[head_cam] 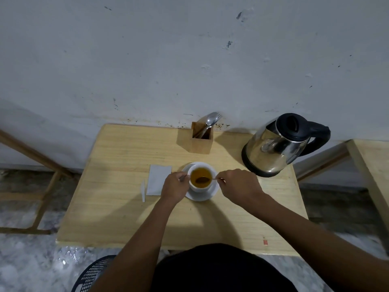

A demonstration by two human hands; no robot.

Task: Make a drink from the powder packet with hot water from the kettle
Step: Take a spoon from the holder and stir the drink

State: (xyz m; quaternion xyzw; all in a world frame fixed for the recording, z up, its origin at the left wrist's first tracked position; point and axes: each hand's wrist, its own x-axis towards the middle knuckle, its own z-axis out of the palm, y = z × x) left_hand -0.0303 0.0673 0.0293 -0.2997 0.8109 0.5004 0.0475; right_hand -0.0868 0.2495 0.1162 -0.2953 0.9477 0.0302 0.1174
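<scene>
Amber liquid fills the white cup (201, 182) near to the rim; cup sits on its saucer (212, 193) near the middle of the wooden table (117, 218), right in front of you. Spoon (203, 180) lies with its bowl under the surface, handle running out over the right rim to your right hand (237, 186), whose fingers are pinched closed on the handle end. Your left hand (174, 186) is closed against the cup's left side, apparently on the cup handle, though what it grips is partly hidden. Step in hand looks to be stirring. Keep the left hand steadying the cup so it does not skate on the saucer. Stir in small, slow circles, spoon bowl kept low and clear of the wall, since the level is high and could slop over. Watch for undissolved powder at the bottom; I cannot tell from this view whether any is left. Lift the spoon out straight and let it drip over the cup. Emptied packet (157, 180) lies flat just left of the saucer, its torn strip (143, 190) beside it. Steel kettle (280, 144) with black lid and handle stands well to the right rear, wooden cutlery holder (200, 138) at the back edge by the wall. Writing: none readable; packet face shows blank grey, kettle bears no legible brand, small red mark near the table's front right edge is too small to read.
</scene>
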